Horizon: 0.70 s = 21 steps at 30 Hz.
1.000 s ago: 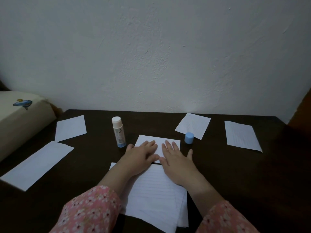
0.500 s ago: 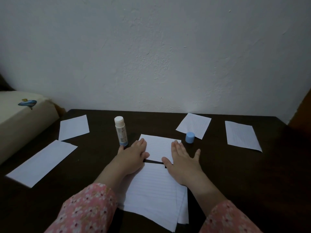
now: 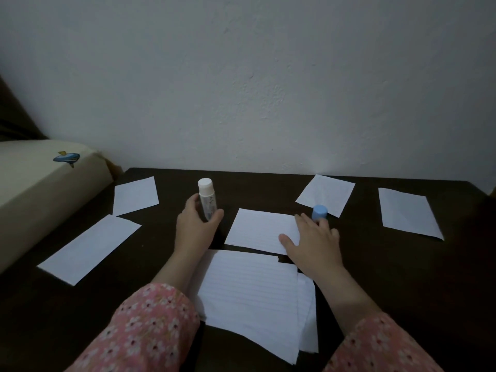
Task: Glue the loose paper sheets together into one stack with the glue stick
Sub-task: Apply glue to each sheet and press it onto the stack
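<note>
Glue stick (image 3: 207, 197) stands upright on the dark table (image 3: 402, 277), uncapped, at far centre-left. It is gripped low on the barrel by the left hand (image 3: 195, 227): thumb on the right side of the tube, fingers curled round the left and back. Tube base is hidden behind the hand, so contact with the table cannot be confirmed.

Blue cap (image 3: 319, 212) stands separately, to the right, just past the fingertips of the right hand (image 3: 312, 244). Touching or just apart: cannot be told.

Right hand is laid flat, fingers straight and spread, on the right end of the small sheet (image 3: 259, 229); nothing is clasped. The two hands are held apart, with that small sheet between them.

Small sheet lies directly behind the lined stack (image 3: 249, 291), a narrow strip of table showing between them. The stack sits nearest the person, between the forearms; at least one more sheet edge is seen sticking out at its right side.

Loose sheets are spread round the table:
- long strip (image 3: 90, 248), near left, well clear of the left hand
- smaller sheet (image 3: 135, 195), far left, left of the glue stick
- square sheet (image 3: 326, 193), far centre-right, just behind the cap
- last sheet (image 3: 409, 212), far right, well apart from the right hand

Pink floral sleeves (image 3: 150, 326) are seen on both arms. A cream cushion (image 3: 40, 183) with a small blue motif lies off the table's left edge, and a pale wall (image 3: 255, 76) stands behind.
</note>
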### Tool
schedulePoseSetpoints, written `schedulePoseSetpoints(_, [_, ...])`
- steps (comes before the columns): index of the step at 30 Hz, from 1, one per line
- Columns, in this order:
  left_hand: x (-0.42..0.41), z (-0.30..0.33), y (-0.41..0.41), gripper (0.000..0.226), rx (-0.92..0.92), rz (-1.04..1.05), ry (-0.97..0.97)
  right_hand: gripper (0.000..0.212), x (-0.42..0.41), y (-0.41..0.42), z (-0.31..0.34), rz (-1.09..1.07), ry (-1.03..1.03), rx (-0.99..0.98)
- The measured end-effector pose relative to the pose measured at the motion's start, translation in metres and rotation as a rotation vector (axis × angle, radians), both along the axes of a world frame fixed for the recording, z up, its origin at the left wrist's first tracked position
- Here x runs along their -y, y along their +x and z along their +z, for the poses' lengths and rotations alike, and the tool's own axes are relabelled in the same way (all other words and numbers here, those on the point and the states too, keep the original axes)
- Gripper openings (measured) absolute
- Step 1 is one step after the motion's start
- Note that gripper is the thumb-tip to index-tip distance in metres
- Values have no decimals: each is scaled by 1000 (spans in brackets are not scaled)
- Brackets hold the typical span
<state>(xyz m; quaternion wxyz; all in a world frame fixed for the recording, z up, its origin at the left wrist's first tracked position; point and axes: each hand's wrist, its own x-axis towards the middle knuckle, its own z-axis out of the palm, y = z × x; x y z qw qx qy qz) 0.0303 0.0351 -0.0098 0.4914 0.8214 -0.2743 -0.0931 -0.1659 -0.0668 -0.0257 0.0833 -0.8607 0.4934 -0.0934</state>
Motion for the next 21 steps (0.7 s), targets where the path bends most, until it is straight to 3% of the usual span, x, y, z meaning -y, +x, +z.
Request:
schedulePoseSetpoints(4, [-2,3,5,43,-26,-151,45,66,-1,1,2,-7,-8,52])
schedulePoseSetpoints(8, [-21,21,4,15,-182,-330,7,64,-3,0,4,-2,-56,101])
schedulePoseSetpoints(11, [-45,37,-4,27,-63,-511,241,63,-7,2,7,-5,-45,166])
schedulePoseSetpoints(14, [-62,40,-12,45,-58,-560,416,57,-14,2,11,-9,-5,359])
schedulePoseSetpoints(21, [-83,26,-19,56,-46,-504,391,44,-33,-7,20,-36,111,929])
